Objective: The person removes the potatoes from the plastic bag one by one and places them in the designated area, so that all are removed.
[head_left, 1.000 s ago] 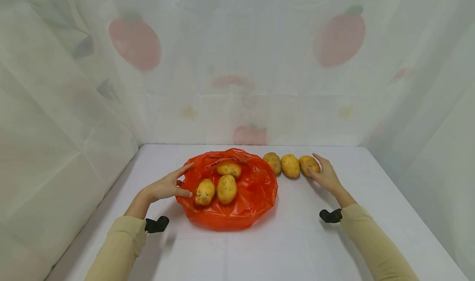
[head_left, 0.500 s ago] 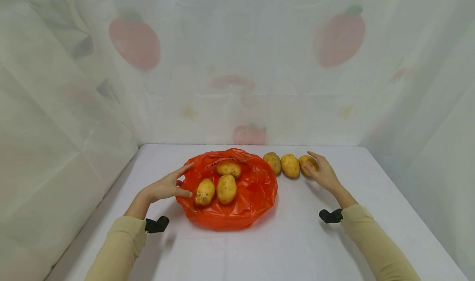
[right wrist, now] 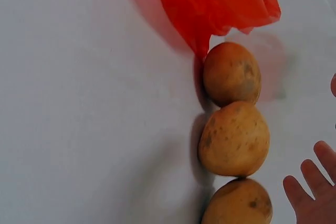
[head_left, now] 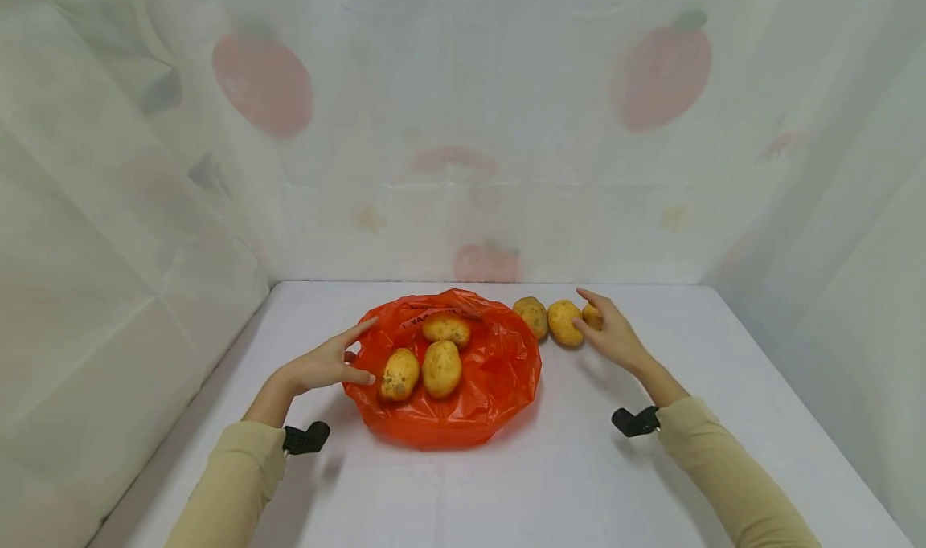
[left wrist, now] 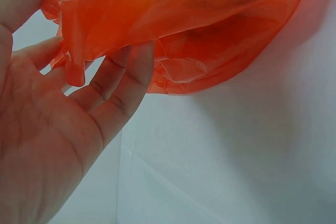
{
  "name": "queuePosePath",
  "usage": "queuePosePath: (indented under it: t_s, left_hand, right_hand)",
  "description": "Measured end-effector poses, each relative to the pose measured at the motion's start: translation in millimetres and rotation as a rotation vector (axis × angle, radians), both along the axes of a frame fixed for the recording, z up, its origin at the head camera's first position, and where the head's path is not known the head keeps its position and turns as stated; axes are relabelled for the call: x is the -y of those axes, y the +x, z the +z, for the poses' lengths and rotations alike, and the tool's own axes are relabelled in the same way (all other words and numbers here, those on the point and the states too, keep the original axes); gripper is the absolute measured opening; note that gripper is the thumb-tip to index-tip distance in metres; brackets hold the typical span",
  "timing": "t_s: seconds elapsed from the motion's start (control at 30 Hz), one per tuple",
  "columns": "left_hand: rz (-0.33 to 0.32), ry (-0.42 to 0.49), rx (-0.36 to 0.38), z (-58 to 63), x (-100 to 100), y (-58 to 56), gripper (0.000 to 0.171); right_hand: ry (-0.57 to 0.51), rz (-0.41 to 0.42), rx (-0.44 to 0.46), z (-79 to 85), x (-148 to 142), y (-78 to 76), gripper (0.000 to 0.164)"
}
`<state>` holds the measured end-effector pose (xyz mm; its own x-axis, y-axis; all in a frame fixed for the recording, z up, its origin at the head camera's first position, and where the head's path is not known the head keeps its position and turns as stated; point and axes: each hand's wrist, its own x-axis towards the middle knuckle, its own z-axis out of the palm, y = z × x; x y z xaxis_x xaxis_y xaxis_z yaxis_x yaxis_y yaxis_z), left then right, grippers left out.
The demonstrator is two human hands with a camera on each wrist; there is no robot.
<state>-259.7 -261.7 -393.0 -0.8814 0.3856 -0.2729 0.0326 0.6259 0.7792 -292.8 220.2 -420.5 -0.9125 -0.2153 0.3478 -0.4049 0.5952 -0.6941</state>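
Hands at the orange bag and the potato row, both loose, nothing gripped.

We saw the left hand (head_left: 321, 365) lying palm-in against the left edge of the orange plastic bag (head_left: 463, 403), fingers straight and touching the plastic, thumb stretched toward the nearest bagged potato; the left wrist view showed the fingers (left wrist: 118, 85) relaxed under a fold of bag, not pinching it. We saw three potatoes in the bag (head_left: 441, 367), on the white table (head_left: 506, 492). The right hand (head_left: 611, 331) reached forward with its forearm angled in from the right, fingers extended over the far-right potato (head_left: 591, 315) of a row of three; that potato was mostly hidden behind the hand, so we could not tell contact for sure. The middle potato (head_left: 564, 323) and the left potato (head_left: 532, 316) sat just beside the bag's right rim.
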Motion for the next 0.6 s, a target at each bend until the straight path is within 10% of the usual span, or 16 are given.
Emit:
queuePosePath:
  t_s: [0.6]
  left_hand:
    - [-0.008, -0.002, 0.0, 3.1, 0, 2.0, 0.092]
  right_hand:
    - [-0.088, 0.18, 0.059, 43.8, 47, 27.7, 0.058]
